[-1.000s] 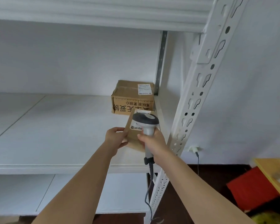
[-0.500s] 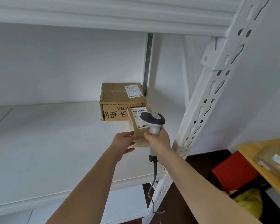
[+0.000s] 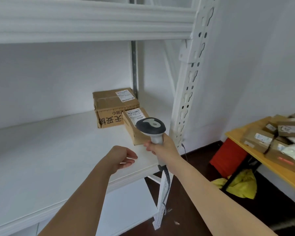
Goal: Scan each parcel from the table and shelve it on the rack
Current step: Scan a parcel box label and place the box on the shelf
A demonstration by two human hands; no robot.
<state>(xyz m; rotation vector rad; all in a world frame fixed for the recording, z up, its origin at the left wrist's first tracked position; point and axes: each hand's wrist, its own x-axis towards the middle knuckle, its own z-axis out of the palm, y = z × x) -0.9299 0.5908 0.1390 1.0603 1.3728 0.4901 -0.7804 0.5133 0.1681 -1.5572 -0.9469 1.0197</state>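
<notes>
A small cardboard parcel [image 3: 133, 124] with a white label lies on the white rack shelf [image 3: 58, 150], touching a larger cardboard box [image 3: 111, 106] behind it. My right hand [image 3: 162, 148] grips the handle of a grey and white barcode scanner [image 3: 151, 127] just in front of the small parcel. My left hand [image 3: 121, 157] hovers above the shelf's front part with loosely curled fingers and holds nothing. At the far right a yellow table [image 3: 235, 133] carries several more parcels [image 3: 259, 139].
The rack's white perforated upright [image 3: 186, 99] stands right of the parcels, and an upper shelf beam [image 3: 92, 23] runs overhead. A red object [image 3: 228, 158] and a yellow bag [image 3: 242, 184] lie on the dark floor under the table. The scanner cable [image 3: 167, 178] hangs down.
My left hand has let go of the small parcel and drawn back toward me. The parcel now rests on the shelf against the larger box. The view has swung right, showing the table.
</notes>
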